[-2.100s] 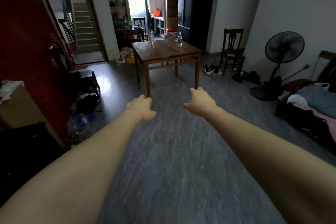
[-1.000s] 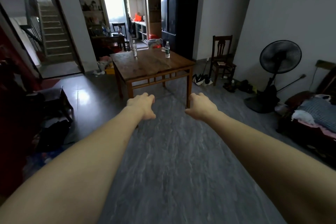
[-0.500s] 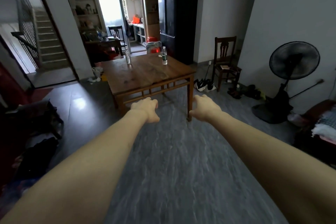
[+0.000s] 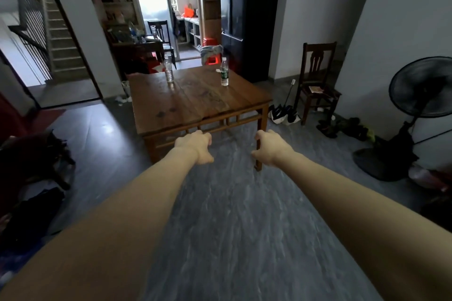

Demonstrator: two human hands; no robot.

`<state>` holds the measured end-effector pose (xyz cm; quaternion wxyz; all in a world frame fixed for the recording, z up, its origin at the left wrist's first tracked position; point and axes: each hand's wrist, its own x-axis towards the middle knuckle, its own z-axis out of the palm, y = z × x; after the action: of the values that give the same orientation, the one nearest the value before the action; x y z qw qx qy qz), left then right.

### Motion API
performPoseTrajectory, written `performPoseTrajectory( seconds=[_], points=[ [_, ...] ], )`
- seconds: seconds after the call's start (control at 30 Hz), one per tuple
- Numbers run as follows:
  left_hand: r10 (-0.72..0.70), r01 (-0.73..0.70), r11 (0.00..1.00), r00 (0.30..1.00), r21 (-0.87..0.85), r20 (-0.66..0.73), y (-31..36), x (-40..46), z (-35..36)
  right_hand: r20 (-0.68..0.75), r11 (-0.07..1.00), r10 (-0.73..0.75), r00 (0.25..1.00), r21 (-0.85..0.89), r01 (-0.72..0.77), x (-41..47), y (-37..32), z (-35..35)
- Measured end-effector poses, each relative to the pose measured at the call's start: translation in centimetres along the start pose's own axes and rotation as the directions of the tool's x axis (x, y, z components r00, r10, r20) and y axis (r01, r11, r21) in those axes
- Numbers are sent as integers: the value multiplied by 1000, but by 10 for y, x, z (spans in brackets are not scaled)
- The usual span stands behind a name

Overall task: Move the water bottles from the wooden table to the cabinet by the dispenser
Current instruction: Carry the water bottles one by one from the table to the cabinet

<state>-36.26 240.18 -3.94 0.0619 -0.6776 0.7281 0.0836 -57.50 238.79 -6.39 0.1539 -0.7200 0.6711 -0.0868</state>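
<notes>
Both arms reach forward over a dark grey, streaked stone-look floor [image 4: 227,227]. The left hand [image 4: 195,145] and the right hand [image 4: 270,146] hang side by side with a gap between them, fingers loosely curled downward and nothing in either of them — both are empty and touch nothing.

Just beyond the knuckles stands the wooden table [image 4: 195,102], square, with a fretted rail under its top; its near edge lies directly past the left hand, and its near right leg shows behind the right hand's fingers. On the far side of the top, well beyond both hands, two water bottles stand upright and apart: a clear bottle [image 4: 168,68] ahead and slightly left of the left hand, and a green-labelled bottle [image 4: 224,72] between the two hands' lines, nearer the right.

Farther back, past the table, a tall black fridge [image 4: 249,17] stands ahead of the right hand, beside a bright doorway. To the right of the right hand are a dark wooden chair [image 4: 318,80] against the wall and a black standing fan [image 4: 420,105] — shoes lie on the floor between them. Far left of the left hand, a staircase [image 4: 61,39] rises.
</notes>
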Motion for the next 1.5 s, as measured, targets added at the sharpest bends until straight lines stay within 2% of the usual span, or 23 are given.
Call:
performPoseTrajectory(
  seconds=[0.33, 0.77, 1.0, 1.2, 1.5],
  points=[
    [22, -23, 999, 999, -31, -41, -53, 181, -66, -14, 997, 11, 1000, 83, -10, 180, -25, -19],
    [73, -73, 997, 997, -18, 21, -80, 388, -79, 4, 996, 14, 1000, 83, -14, 388, -24, -33],
    [29, -29, 1000, 999, 8, 44, -75, 522, -97, -30, 995, -13, 999, 94, 16, 532, 1, -53],
    [-17, 17, 998, 1000, -59, 0, -63, 618, -116, 1, 997, -49, 999, 65, 49, 647, 20, -63],
    [-76, 76, 996, 997, -46, 10, -86, 738, -129, 61, 994, -93, 994, 55, 90, 780, 23, -55]
  ],
)
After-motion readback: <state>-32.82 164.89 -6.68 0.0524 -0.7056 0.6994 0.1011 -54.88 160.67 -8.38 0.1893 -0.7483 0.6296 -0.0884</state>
